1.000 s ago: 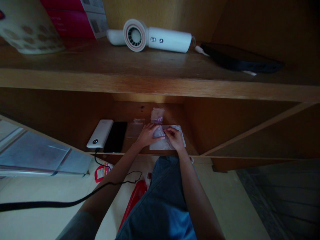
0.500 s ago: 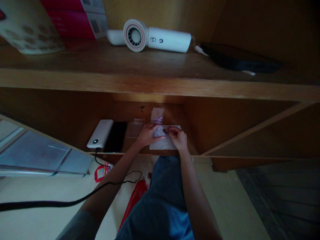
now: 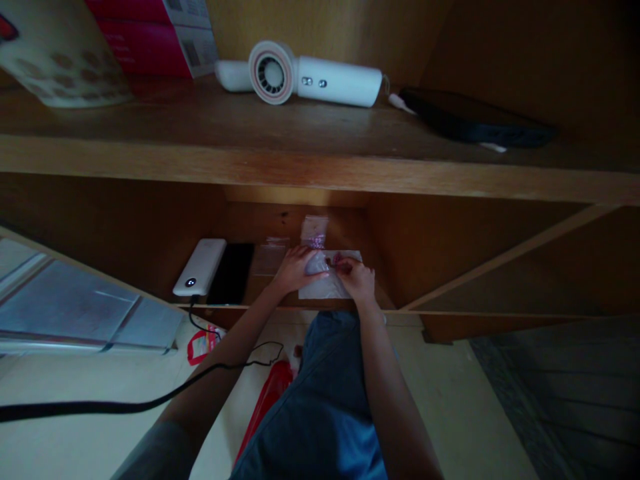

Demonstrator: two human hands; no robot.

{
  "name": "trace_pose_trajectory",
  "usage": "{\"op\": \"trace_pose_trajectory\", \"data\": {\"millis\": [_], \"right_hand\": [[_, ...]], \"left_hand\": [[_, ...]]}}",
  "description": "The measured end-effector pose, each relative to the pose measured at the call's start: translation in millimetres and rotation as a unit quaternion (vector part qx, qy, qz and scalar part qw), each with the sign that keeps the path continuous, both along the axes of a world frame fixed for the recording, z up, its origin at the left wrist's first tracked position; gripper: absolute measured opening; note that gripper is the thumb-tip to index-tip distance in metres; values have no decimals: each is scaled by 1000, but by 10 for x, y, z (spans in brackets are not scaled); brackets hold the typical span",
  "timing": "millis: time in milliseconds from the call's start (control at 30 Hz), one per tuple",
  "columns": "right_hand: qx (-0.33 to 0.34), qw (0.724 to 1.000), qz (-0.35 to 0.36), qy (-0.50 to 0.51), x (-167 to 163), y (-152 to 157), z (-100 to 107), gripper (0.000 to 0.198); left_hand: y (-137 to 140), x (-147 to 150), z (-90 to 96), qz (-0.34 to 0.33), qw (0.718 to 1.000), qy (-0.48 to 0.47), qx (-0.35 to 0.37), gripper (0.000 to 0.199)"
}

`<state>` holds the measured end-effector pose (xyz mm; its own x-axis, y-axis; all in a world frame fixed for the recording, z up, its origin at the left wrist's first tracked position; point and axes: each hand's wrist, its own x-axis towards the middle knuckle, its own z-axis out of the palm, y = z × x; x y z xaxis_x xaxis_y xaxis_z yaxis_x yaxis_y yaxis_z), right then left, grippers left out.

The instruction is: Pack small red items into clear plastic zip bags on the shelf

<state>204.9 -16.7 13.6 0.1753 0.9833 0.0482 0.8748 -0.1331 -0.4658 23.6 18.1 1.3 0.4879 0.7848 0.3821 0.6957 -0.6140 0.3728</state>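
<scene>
My left hand [image 3: 294, 272] holds a small clear plastic bag [image 3: 316, 264] between its thumb and fingers. A white sheet [image 3: 335, 289] lies under the bag on the lower shelf. At the right part of this sheet, my right hand [image 3: 356, 277] is closed in a pinch, close to the bag's mouth. Whatever is between those fingertips is too small to make out, though a dark reddish bit shows near them. Behind the sheet lies a clear zip bag with small purple pieces [image 3: 315, 233]. A flat clear zip bag [image 3: 271, 259] rests left of my left hand.
A white power bank [image 3: 201, 265] with a black cable [image 3: 165, 400] sits beside a black phone [image 3: 232, 273] on the left. The upper shelf's front edge [image 3: 320, 172] overhangs my hands, bearing a white handheld fan [image 3: 335, 81], a patterned cup [image 3: 75, 73] and a dark case [image 3: 475, 117].
My right fingers have shifted slightly and turned inward toward the bag's mouth. My left hand stays in place on the bag.
</scene>
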Motion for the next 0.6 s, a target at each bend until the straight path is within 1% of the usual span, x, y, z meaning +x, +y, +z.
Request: {"op": "trace_pose_trajectory", "data": {"millis": [300, 600], "right_hand": [[-5, 1000, 2, 1, -5, -3, 14, 16], [4, 1000, 11, -3, -5, 5, -24, 17]], "left_hand": [[6, -4, 1, -1, 1000, -2, -3, 56], [0, 1, 7, 2, 1000, 2, -5, 56]]}}
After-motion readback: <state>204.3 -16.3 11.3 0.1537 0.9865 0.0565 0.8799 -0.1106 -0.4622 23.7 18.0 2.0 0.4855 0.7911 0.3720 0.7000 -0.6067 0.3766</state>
